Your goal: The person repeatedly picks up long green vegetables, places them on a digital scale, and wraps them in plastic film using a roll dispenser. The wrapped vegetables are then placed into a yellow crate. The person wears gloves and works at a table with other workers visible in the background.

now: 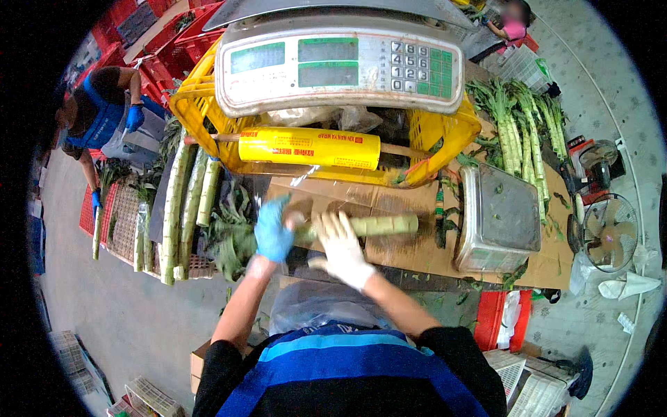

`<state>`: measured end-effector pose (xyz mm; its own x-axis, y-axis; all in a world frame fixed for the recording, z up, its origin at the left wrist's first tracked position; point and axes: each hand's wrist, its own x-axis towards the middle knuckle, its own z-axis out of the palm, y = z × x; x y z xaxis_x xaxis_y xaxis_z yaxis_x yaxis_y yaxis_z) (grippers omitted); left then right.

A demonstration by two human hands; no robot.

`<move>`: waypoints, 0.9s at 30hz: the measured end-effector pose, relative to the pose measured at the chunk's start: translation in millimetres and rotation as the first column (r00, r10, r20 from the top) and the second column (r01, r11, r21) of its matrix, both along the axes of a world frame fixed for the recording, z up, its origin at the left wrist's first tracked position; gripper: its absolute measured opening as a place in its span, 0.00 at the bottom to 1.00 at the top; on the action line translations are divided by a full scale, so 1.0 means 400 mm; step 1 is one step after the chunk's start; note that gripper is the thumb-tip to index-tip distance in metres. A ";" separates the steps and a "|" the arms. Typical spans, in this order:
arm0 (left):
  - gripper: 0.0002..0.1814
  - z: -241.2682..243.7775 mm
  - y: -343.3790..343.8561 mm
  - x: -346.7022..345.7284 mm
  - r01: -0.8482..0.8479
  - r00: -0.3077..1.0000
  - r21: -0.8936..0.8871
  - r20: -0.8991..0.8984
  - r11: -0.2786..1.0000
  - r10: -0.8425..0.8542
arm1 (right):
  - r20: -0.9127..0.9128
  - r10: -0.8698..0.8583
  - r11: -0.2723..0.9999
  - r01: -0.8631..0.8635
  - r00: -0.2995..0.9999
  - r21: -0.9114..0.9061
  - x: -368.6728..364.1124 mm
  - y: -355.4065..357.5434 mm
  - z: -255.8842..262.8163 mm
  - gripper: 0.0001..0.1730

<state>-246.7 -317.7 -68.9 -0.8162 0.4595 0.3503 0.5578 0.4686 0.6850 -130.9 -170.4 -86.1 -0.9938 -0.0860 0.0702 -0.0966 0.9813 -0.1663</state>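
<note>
A celtuce stalk [384, 225] lies crosswise on the cardboard before me, its leafy top [229, 245] towards the left. My right hand [341, 253], in a white glove, rests across the middle of the stalk with fingers stretched out and thumb apart. Near the leafy end is my left hand [273, 232] in a blue glove; motion blurs its fingers, so its grip is unclear. Just beyond both hands, a yellow printed roll of wrap film [309, 148] sits on a wooden rod [404, 150] across a yellow plastic crate [448, 140].
A digital scale [338, 96] tops the crate. To the right stand a metal-topped box [505, 208], a green-handled tool [440, 203] and piled celtuce [516, 130]. More stalks [177, 208] lie left. A co-worker [104, 104] in blue gloves holds one; fans [609, 232] stand right.
</note>
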 end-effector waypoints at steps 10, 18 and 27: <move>0.13 -0.242 0.152 -0.216 0.294 0.956 -0.699 0.231 0.652 -0.182 | 0.404 0.093 0.963 0.021 0.910 -0.269 -0.105 0.027 0.017 0.36; 0.17 -0.092 0.148 -0.071 0.042 0.961 -0.414 0.266 0.909 0.076 | 0.485 0.468 0.862 -0.260 0.739 -0.435 0.097 -0.139 0.017 0.36; 0.36 0.110 -0.234 0.159 0.422 0.666 0.159 0.614 0.893 -0.424 | 0.359 0.380 0.671 0.013 0.852 -0.742 -0.023 0.066 0.252 0.30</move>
